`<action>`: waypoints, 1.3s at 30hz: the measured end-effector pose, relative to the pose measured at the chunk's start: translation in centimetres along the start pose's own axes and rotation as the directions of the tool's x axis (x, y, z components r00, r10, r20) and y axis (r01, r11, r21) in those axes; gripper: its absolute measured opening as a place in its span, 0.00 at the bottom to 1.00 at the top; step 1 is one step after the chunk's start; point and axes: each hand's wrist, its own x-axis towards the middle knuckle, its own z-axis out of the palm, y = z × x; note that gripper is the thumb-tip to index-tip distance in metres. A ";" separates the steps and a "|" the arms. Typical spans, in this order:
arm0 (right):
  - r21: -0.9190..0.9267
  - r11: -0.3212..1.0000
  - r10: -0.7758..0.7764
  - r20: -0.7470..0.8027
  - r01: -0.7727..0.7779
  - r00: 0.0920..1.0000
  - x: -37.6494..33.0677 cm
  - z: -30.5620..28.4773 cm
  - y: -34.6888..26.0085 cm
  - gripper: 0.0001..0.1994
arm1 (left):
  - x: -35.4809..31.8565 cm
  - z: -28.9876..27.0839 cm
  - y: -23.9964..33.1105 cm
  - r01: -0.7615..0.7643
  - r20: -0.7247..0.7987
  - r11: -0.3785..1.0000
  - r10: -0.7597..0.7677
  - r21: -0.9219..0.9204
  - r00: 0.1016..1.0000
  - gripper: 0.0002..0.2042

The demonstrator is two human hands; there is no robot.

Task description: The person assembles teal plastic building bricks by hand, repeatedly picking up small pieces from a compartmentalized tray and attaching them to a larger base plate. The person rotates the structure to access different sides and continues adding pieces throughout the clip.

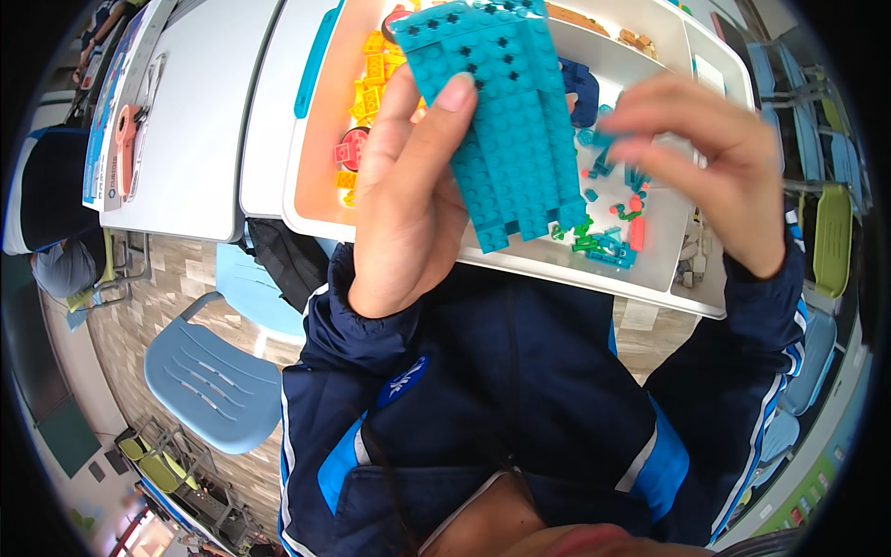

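My left hand (413,195) grips a teal panel of building bricks (520,139) along its left edge, thumb lying on the studded face. Black pins or holes dot the panel's upper part, and the lower end is stepped. To the right, over the tray, hovers my right hand (705,153), its thumb and index finger bent toward each other and smeared by motion. Small teal pieces (608,162) show around its fingertips; whether one is pinched there I cannot make out. Green connector pieces (585,239) lie below the panel's lower right corner.
A white compartment tray (650,290) holds yellow bricks (374,70), a red round piece (351,147), coral pieces (637,232) and grey pieces (691,251). On the white table at left lies a pink-handled tool (126,139). A blue chair (213,381) stands lower left.
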 end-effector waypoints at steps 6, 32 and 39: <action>0.107 0.994 0.036 -0.040 -0.031 0.999 2.5 0.3 -1.9 0.11 | -0.4 -0.5 0.3 -0.036 -0.056 0.987 0.028 -0.159 0.998 0.17; 0.602 0.717 0.303 0.186 -0.352 0.935 2.1 1.5 0.3 0.25 | -0.5 -0.1 -0.1 0.002 0.036 0.993 0.002 -0.117 0.999 0.19; 0.533 0.740 0.333 0.240 -0.410 0.912 2.4 0.9 0.4 0.21 | -0.6 -0.1 -0.2 -0.076 0.057 0.994 0.080 -0.074 0.995 0.20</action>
